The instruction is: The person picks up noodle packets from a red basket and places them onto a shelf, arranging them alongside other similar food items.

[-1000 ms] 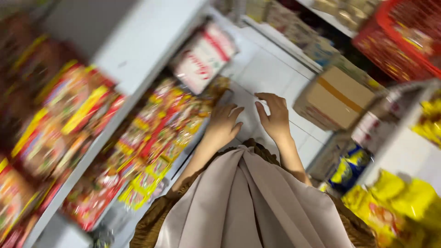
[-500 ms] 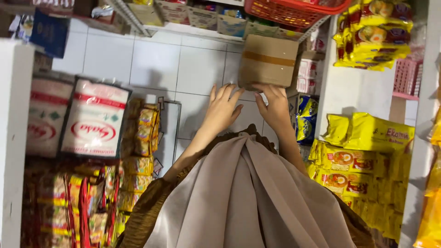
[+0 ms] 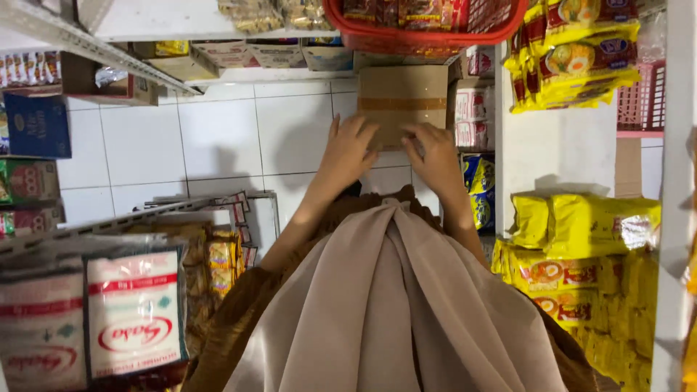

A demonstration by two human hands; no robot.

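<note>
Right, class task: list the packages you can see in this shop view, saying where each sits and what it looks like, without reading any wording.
Cardboard box: brown, taped, on the floor, under the left hand and right hand.
White sacks: lower left, red bands.
Yellow packets: right shelf, stacked.
Red basket: top, filled with packets.
Blue box: left shelf.

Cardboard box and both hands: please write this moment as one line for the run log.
left hand: on cardboard box, open | right hand: on box, open | box: taped, on tiled floor | red basket: beyond box
</note>
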